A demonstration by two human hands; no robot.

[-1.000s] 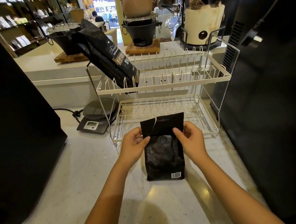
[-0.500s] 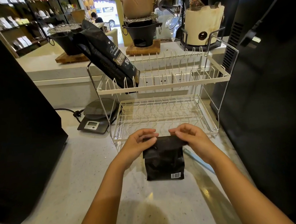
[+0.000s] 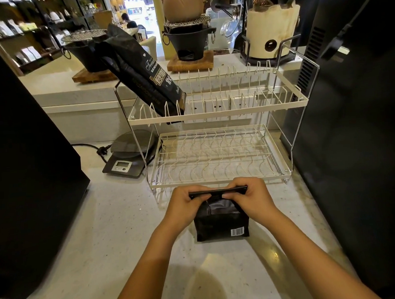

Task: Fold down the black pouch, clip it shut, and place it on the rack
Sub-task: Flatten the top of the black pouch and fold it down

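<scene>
Since the earlier frames, both hands had rolled the black pouch (image 3: 221, 221) top down into a flat band, the left hand (image 3: 186, 206) and right hand (image 3: 250, 200) each pinching an end with closed fingers. It stood on the surface (image 3: 118, 235) just before the rack (image 3: 218, 158); no clip was visible, so clipping probably came next.

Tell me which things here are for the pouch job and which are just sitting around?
For the job:
- pouch, its top folded over, pinched by both hands
- left hand
- right hand
- rack, lower shelf bare

Just sitting around:
- scale
- big bag leaning on the rack's top shelf
- stove on a wooden board
- No clip shows.
</scene>
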